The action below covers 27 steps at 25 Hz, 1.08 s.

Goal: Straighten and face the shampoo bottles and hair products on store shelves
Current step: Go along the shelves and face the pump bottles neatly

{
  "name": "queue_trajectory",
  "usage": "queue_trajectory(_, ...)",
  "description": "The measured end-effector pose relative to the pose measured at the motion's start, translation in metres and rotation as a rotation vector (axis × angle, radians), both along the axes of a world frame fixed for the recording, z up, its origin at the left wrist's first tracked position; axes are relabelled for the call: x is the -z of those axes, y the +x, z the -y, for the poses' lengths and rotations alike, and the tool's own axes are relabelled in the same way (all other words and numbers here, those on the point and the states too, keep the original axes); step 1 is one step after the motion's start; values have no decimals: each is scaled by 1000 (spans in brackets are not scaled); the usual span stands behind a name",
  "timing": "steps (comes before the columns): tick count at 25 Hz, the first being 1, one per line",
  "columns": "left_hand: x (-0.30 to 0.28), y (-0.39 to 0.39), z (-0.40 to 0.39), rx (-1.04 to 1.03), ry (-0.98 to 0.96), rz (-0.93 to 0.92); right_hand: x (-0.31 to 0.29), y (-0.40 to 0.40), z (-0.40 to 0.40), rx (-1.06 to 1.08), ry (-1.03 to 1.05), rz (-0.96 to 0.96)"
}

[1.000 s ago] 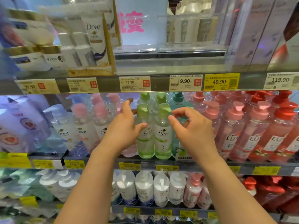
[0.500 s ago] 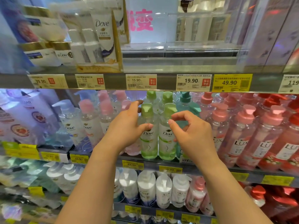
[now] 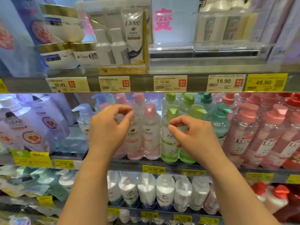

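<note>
Head view: my left hand (image 3: 110, 127) hovers in the centre of the frame, fingers loosely curled and holding nothing, in front of the clear pink-capped Dove pump bottles (image 3: 150, 132) on the middle shelf (image 3: 146, 161). My right hand (image 3: 194, 135), also curled and holding nothing, sits before the clear green-capped Dove pump bottles (image 3: 168, 135) just right of them. These bottles look tall, slick and tightly packed, so I judge a careless nudge could tip one into its neighbours. A knuckle could also snag a pump head and twist a label away from the front.
</note>
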State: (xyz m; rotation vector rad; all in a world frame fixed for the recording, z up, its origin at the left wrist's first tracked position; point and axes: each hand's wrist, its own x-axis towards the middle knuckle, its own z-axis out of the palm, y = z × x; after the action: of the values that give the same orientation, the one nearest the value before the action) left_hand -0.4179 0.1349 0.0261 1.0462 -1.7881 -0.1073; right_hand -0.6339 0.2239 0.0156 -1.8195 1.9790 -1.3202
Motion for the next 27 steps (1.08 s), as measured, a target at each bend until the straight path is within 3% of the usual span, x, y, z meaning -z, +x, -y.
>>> queue_trajectory(4, 1, 18, 19, -51, 119, 113, 0, 35, 9, 37, 39, -72)
queue_trajectory(9, -1, 22, 34, 6, 50, 310, 1, 74, 34, 247, 11, -267)
queue_trajectory(14, -11, 17, 43, -1, 11, 556, -7, 89, 59, 381, 160, -241)
queue_trajectory(21, -20, 19, 56, 82, 83, 644, -22, 67, 57, 171, 314, -58)
queue_trajectory(27, -23, 23, 60, 158, 118, 643, -21, 61, 50, 36, 304, 4)
